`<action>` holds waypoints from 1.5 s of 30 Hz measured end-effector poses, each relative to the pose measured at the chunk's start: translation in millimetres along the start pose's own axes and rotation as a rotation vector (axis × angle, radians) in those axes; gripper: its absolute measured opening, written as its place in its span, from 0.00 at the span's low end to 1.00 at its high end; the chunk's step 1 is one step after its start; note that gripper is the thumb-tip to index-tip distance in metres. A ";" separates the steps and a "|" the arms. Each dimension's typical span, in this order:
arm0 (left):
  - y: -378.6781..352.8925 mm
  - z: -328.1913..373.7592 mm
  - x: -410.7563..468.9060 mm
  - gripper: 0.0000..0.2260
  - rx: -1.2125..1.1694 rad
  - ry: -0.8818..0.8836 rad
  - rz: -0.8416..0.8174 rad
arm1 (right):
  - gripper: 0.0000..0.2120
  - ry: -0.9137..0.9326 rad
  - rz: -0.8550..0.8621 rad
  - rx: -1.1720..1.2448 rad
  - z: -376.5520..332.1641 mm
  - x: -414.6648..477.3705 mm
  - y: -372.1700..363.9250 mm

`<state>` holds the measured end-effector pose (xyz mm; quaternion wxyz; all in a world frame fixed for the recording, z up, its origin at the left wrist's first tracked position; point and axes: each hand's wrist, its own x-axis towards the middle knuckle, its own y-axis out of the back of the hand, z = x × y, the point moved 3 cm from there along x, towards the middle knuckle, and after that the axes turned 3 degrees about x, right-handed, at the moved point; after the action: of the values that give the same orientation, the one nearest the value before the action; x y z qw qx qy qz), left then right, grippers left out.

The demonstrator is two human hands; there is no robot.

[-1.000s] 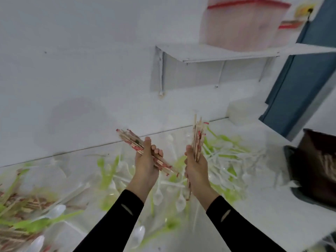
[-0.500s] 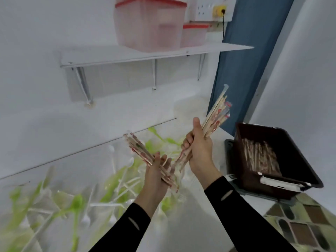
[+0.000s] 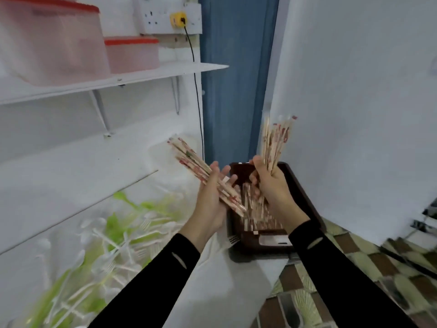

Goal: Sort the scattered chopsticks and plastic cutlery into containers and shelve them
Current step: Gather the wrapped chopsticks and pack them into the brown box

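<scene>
My left hand (image 3: 210, 204) grips a bundle of paper-wrapped chopsticks (image 3: 189, 159) that slants up to the left. A second bundle of chopsticks (image 3: 275, 143) stands nearly upright in my right hand (image 3: 272, 185). Both hands hover over a dark brown bin (image 3: 305, 200) at the right end of the white counter, and more chopsticks lie inside it. White and green plastic cutlery (image 3: 113, 235) is scattered over the counter at the lower left.
A white wall shelf (image 3: 146, 76) carries two translucent containers with red lids (image 3: 47, 41). A socket strip with a black cable (image 3: 197, 95) hangs beside a blue door frame (image 3: 234, 79). A white wall rises on the right; patterned floor tiles (image 3: 354, 268) lie below.
The view has swung right and both hands have moved with their bundles from above the counter to above the brown bin. The right bundle now stands more upright.
</scene>
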<state>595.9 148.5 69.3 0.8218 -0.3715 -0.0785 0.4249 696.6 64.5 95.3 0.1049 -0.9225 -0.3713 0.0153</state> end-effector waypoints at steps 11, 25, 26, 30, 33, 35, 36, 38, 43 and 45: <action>-41.8 -100.7 54.3 0.17 0.682 0.082 -0.196 | 0.16 -0.168 0.240 -0.423 64.3 44.8 101.8; -18.9 -120.3 60.7 0.37 1.602 -0.021 -0.164 | 0.07 -0.227 -0.011 -1.127 94.4 46.5 96.4; -17.7 -124.3 61.7 0.32 1.683 0.026 -0.199 | 0.05 -0.231 -0.010 -1.164 95.3 46.7 96.2; -18.3 -129.2 59.5 0.35 1.746 0.283 -0.254 | 0.08 -0.266 0.050 -1.225 97.3 48.3 101.7; -19.5 -126.4 59.7 0.42 1.657 0.278 -0.163 | 0.08 -0.233 0.064 -1.240 97.3 50.1 102.3; -18.3 -123.2 60.6 0.40 1.598 0.272 -0.120 | 0.10 -0.228 0.016 -1.280 95.6 47.9 99.0; -18.8 -121.0 60.2 0.37 1.547 0.239 -0.106 | 0.11 -0.228 -0.004 -1.318 93.3 46.7 97.4; -26.7 -112.4 56.2 0.30 1.442 0.080 -0.123 | 0.14 -0.172 -0.001 -1.380 86.2 43.2 94.0; -28.4 -64.0 18.6 0.16 1.119 -0.499 -0.187 | 0.11 0.262 0.032 -1.219 60.3 26.6 64.4; -3.9 -41.6 8.0 0.15 1.079 -0.529 -0.165 | 0.09 0.381 -0.025 -1.134 53.2 11.1 35.2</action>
<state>621.8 130.5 40.8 0.8769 0.2233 -0.0822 0.4177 722.9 57.1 36.7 -0.3390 -0.8166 -0.3069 -0.3521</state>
